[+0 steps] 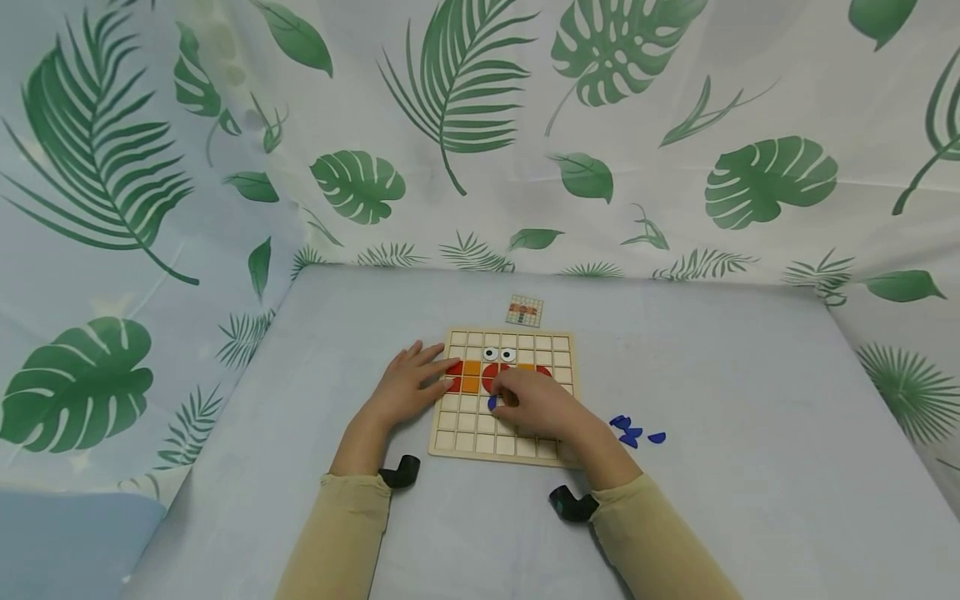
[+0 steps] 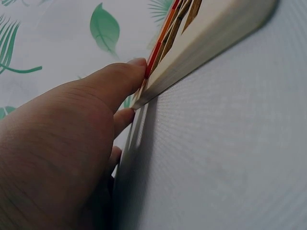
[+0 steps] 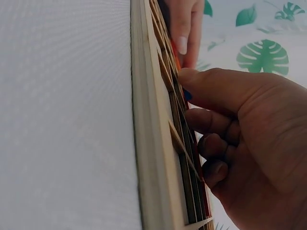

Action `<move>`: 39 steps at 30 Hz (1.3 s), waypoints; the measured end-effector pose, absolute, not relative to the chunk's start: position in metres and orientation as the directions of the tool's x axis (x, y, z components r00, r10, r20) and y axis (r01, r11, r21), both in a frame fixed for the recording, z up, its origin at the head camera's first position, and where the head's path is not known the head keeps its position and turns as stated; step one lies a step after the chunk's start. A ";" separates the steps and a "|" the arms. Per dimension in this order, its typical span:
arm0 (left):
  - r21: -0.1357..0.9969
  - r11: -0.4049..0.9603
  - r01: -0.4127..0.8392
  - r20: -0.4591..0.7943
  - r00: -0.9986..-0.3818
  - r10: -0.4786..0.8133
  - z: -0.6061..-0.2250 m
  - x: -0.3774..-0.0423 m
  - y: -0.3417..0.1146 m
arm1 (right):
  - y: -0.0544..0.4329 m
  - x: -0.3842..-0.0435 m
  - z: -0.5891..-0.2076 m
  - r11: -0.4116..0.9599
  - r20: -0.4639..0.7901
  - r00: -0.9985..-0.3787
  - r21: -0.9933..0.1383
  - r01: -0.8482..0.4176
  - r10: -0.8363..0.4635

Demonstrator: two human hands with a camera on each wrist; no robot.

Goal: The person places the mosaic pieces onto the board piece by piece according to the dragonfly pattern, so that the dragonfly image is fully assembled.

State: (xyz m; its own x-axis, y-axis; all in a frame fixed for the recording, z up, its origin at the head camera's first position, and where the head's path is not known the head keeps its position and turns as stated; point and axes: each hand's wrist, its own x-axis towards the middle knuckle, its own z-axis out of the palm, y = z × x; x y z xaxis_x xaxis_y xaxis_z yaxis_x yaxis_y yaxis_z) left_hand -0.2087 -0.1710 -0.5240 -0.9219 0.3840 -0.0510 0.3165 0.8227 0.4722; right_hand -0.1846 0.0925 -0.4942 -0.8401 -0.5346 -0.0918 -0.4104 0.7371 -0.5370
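Note:
A wooden grid board (image 1: 487, 425) lies flat with red and orange pieces across its middle rows and two round eye pieces (image 1: 499, 354) above them. My left hand (image 1: 405, 386) rests its fairly straight fingers on the board's left edge, touching the red piece (image 1: 453, 377) there. Over the middle of the board, my right hand (image 1: 536, 402) pinches a small blue piece (image 3: 187, 94) between thumb and forefinger; the other fingers curl in. The blue piece's full shape is hidden by the fingers. My right hand also covers part of the red and orange row.
Several blue half-round pieces (image 1: 628, 431) lie on the table right of the board. A small pattern card (image 1: 524, 310) sits just behind the board. Black curved wrist mounts (image 1: 573, 504) show by both cuffs. A leaf-printed curtain (image 1: 480, 208) stands behind the table.

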 end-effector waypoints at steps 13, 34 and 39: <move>0.470 0.822 0.322 -0.047 -0.921 0.388 -0.522 -0.208 -0.170 | 0.093 -0.184 -0.496 0.740 -0.092 -0.845 -0.538 -0.403 -0.527; 0.467 0.817 0.337 -0.023 -0.919 0.393 -0.525 -0.208 -0.171 | 0.098 -0.185 -0.501 0.682 -0.002 -0.771 -0.469 -0.561 -0.636; 0.465 0.819 0.338 -0.024 -0.919 0.393 -0.526 -0.208 -0.172 | 0.101 -0.185 -0.497 0.652 -0.010 -0.765 -0.530 -0.542 -0.644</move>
State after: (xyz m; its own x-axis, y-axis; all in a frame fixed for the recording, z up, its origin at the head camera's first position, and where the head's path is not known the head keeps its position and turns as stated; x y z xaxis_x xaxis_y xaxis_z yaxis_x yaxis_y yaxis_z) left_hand -0.2083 -0.1717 -0.5264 -0.9194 0.3927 -0.0235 0.3377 0.8186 0.4646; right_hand -0.1848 0.1006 -0.4968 -0.7649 -0.6441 -0.0101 -0.5422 0.6522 -0.5298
